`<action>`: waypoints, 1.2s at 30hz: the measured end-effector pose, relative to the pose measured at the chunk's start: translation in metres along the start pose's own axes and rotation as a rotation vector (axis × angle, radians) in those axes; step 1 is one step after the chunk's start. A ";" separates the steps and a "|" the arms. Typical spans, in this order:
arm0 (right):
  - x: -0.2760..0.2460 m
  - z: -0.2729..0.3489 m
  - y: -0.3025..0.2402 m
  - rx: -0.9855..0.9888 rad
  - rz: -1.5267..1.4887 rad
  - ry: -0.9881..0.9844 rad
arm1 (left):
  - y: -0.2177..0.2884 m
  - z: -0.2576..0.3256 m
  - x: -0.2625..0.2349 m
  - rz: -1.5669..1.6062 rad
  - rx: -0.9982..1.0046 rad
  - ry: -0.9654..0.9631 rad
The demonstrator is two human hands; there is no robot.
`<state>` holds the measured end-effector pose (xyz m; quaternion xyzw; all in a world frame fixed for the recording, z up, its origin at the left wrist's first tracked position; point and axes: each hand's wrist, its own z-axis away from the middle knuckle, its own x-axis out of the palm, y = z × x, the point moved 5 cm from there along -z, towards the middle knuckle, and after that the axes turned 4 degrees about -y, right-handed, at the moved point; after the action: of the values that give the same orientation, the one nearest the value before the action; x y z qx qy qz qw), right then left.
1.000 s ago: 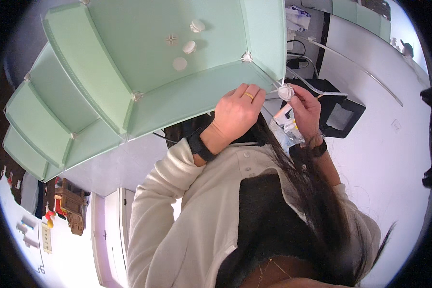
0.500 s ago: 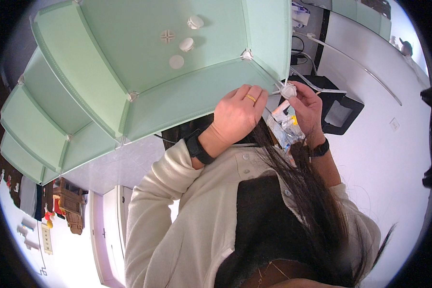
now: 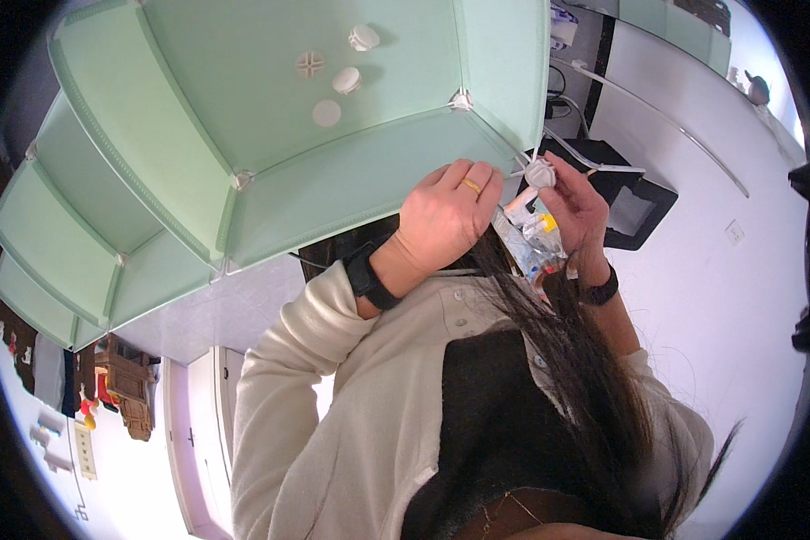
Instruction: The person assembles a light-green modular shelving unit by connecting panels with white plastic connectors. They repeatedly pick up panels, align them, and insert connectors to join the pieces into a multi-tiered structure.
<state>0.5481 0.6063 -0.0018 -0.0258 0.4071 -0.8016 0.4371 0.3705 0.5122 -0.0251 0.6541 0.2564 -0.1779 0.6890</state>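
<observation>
Mint-green panels [image 3: 270, 117] already stand joined at several corners. My left hand [image 3: 443, 220] braces the panel edge, fingers curled; my right hand [image 3: 574, 209] pinches a white round connector [image 3: 540, 173] at the front corner, a clear packet [image 3: 533, 241] tucked in its palm. I judge this corner unfinished.

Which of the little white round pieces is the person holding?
The white round connector at the green panel's corner, pinched between the left hand and right hand. The other round pieces lie loose on the green panel.
</observation>
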 end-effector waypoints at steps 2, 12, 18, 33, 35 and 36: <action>0.002 0.002 -0.006 -0.022 0.116 -0.007 | 0.000 0.000 0.000 0.005 -0.002 -0.008; 0.012 0.008 -0.010 -0.067 -0.038 0.072 | -0.001 -0.001 -0.003 0.037 0.006 0.006; 0.007 0.000 -0.014 0.043 -0.015 0.001 | 0.000 -0.001 -0.003 0.031 0.019 0.000; 0.015 -0.007 -0.024 0.115 0.117 0.048 | -0.001 -0.003 -0.001 0.038 0.008 -0.041; 0.016 -0.009 -0.028 0.081 0.163 0.026 | -0.001 -0.003 0.000 0.066 -0.003 -0.059; 0.016 -0.009 -0.029 0.076 0.191 0.022 | -0.001 -0.003 0.000 0.078 -0.001 -0.062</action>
<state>0.5149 0.6092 0.0069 0.0384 0.3820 -0.7714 0.5075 0.3700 0.5149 -0.0258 0.6573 0.2093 -0.1711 0.7034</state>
